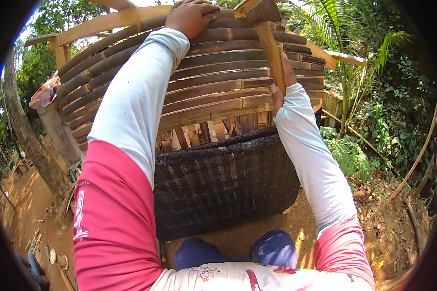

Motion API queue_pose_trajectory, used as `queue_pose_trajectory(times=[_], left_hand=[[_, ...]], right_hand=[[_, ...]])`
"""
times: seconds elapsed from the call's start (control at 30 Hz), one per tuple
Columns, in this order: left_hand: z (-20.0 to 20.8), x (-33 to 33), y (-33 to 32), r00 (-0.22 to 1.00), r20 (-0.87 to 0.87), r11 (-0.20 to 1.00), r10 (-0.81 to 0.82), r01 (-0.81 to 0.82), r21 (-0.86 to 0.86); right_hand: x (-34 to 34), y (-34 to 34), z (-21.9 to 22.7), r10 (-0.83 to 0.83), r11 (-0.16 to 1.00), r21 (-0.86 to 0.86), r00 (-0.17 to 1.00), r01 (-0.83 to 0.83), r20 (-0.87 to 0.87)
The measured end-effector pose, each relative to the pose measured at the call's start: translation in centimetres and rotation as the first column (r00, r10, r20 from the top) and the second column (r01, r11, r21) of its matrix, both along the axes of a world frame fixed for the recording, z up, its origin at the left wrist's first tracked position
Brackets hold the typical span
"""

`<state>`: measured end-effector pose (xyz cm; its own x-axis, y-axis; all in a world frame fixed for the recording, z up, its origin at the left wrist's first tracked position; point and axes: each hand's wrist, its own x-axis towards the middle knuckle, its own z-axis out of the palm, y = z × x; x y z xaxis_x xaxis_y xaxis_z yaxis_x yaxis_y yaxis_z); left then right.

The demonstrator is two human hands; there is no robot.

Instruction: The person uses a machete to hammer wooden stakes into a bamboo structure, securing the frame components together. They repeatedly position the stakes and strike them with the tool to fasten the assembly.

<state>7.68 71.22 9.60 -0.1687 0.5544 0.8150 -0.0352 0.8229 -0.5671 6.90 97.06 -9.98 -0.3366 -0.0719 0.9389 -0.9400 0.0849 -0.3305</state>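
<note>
My right hand [282,87] is closed around the wooden handle of a hatchet [272,53]. The handle stands nearly upright, and the dark metal head is at its upper end. Behind it, dark split-bamboo slats [218,60] run crosswise in rows with narrow gaps between them. At the upper edge of these rows, my left hand [192,18] has its fingers bent over the topmost bamboo slat; the undersides of the fingers are hidden. Between the two hands lies a short stretch of that slat.
Black netting [223,184] hangs below the slats, just ahead of my blue-covered knees or feet [274,247]. Wooden beams [92,31] jut out at the upper corners. A tree trunk [29,121] stands left; leafy plants [383,111] cover the slope at right.
</note>
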Motion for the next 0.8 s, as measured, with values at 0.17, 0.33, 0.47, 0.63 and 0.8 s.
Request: queue_pose_trajectory(times=[0.17,0.33,0.47,0.63,0.8], left_hand=[[1.5,0.1,-2.3,0.982,0.02,0.979,0.186,-0.184,-0.089],[1.9,0.5,-1.5,0.978,0.109,0.98,0.176,-0.163,-0.115],[1.9,0.9,-0.9,0.971,0.123,0.976,0.204,-0.192,-0.104],[1.5,1.2,-0.5,0.964,0.165,0.978,0.21,-0.206,-0.043],[1.2,1.0,-0.7,0.978,0.104,0.983,0.18,-0.176,-0.05]], right_hand=[[0.5,0.3,-3.4,0.069,0.997,0.025,0.995,-0.071,0.072],[0.3,0.9,-3.5,0.087,0.996,0.03,0.993,-0.089,0.085],[-0.3,0.5,-3.0,0.115,0.992,0.033,0.99,-0.118,0.081],[-0.6,-0.6,-3.6,0.134,0.99,0.042,0.99,-0.136,0.048],[1.2,1.6,-0.6,-0.304,0.917,0.239,0.948,0.319,-0.097]])
